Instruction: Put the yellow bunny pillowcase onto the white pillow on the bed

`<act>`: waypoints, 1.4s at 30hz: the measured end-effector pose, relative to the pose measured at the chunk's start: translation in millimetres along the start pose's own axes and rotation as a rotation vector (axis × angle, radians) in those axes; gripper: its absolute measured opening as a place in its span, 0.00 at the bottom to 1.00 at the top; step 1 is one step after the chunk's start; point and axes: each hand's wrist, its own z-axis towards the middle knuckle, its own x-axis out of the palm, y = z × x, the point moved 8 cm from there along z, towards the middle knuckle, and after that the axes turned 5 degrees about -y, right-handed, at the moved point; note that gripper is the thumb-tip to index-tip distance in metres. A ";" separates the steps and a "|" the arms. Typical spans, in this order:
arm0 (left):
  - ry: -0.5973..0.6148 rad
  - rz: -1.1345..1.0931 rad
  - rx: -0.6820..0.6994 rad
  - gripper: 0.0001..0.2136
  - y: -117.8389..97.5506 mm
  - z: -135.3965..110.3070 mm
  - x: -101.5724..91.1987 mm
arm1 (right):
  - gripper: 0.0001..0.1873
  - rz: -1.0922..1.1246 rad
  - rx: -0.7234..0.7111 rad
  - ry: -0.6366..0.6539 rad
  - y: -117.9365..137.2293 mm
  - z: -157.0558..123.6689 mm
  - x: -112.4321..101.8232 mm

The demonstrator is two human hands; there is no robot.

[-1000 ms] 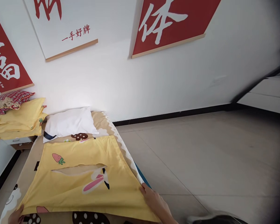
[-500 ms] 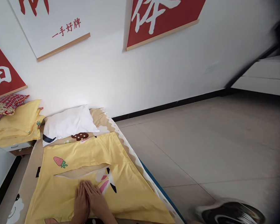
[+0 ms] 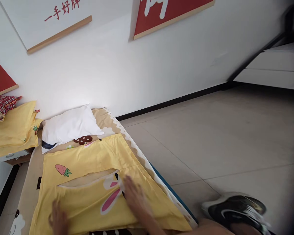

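Note:
A yellow pillowcase (image 3: 88, 209) with a carrot print and a pink-eared rabbit print lies spread on the bed. A long slit gapes across its upper half, showing beige cloth beneath. On its lower left part rests my left hand (image 3: 58, 218), palm down with fingers stretched out, a little blurred. My right hand (image 3: 137, 197) lies flat on the right part, beside the rabbit print, its fingers also extended and smeared by motion. Neither hand grips anything. Beyond the pillowcase, a white pillow (image 3: 71, 125) lies at the head of the bed.
The bed has a beige patterned sheet (image 3: 26, 195). At the left, folded yellow cloth (image 3: 12, 130) and a red plaid cushion (image 3: 5, 106) sit on a small cabinet (image 3: 17, 156). A shoe (image 3: 235, 209) is at the lower right on the tiled floor (image 3: 198, 137). Scrolls hang on the wall.
My hands were together at the middle of the pillowcase. Now they are apart, the left moved left and the right moved right and up. The rabbit print shows more fully.

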 end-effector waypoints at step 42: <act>-0.210 -0.050 0.418 0.25 -35.9 285.4 -19.0 | 0.33 0.350 -0.442 0.398 232.5 214.1 177.1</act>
